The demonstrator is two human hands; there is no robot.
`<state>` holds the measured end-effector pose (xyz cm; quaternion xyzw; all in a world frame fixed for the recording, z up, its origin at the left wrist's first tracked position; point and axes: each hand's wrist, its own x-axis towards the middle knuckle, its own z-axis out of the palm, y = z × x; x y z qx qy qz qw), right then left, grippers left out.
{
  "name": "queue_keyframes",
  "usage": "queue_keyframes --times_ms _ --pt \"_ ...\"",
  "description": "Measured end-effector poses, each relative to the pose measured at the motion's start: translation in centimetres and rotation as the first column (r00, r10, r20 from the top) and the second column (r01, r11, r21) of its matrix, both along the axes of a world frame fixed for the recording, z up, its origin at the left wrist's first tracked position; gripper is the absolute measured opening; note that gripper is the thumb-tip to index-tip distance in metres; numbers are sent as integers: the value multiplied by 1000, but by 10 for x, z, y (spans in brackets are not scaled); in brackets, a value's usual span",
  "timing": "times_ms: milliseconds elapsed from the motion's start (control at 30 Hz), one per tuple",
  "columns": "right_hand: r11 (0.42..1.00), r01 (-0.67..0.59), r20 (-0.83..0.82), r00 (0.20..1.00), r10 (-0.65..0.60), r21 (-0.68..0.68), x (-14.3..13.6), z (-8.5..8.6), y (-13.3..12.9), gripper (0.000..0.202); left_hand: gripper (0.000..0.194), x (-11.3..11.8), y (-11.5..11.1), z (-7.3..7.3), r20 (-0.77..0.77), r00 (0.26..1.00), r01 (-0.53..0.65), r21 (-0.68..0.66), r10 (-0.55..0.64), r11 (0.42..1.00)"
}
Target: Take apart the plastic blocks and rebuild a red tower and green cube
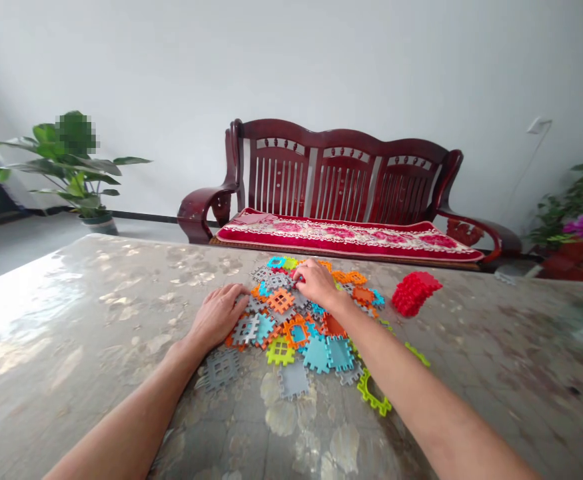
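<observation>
A loose heap of notched plastic building tiles in grey, orange, blue, green and red lies on the table, with an orange window tile [280, 301] near its middle. My left hand [220, 311] rests at the heap's left edge, palm down with fingers stretched out over grey tiles. Over the far part of the heap, my right hand [316, 283] has its fingers curled and pinched together. A bit of red shows by those fingertips, but what they grip is hidden. To the right of the heap stands a tight stack of red tiles [414, 293].
The patterned table [121, 333] fills the foreground. Near the front of the heap lie a grey tile [294, 379] and a green ring-shaped tile [372, 395]. Behind the table is a dark wooden bench [341, 173] with a red floral cover. Potted plants [84, 173] stand left and right.
</observation>
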<state>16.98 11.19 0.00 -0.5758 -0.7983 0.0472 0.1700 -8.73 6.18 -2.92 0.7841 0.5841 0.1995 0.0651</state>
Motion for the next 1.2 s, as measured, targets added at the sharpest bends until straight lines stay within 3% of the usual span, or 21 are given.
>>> queue_keyframes --times_ms 167,333,467,567,667,767,1000,1200 --pt "999 0 -208 978 10 46 5 -2 -10 31 38 0 -2 4 -41 997 -60 1 60 998" --pt "989 81 -514 858 -7 122 15 5 -25 32 44 -4 1 4 22 980 -195 -51 196 980" --pt "993 118 -689 721 -64 31 46 11 -40 28 37 -5 7 10 129 935 -319 -99 330 943" --pt "985 164 -737 660 -145 -47 75 6 -56 28 36 3 14 17 183 922 -313 -165 341 935" --pt "973 225 -682 703 -202 -56 94 -5 -75 26 33 18 28 24 193 939 -252 -180 286 951" --pt "972 234 -603 771 -204 -30 99 -13 -91 25 32 36 43 30 146 967 -195 -108 210 975" --pt "989 136 -296 949 -112 62 83 -14 -107 42 38 64 60 41 -101 993 -72 -131 59 989" --pt "987 140 -127 983 -131 72 72 -14 -112 40 43 70 73 38 -254 967 -9 -113 -20 994"
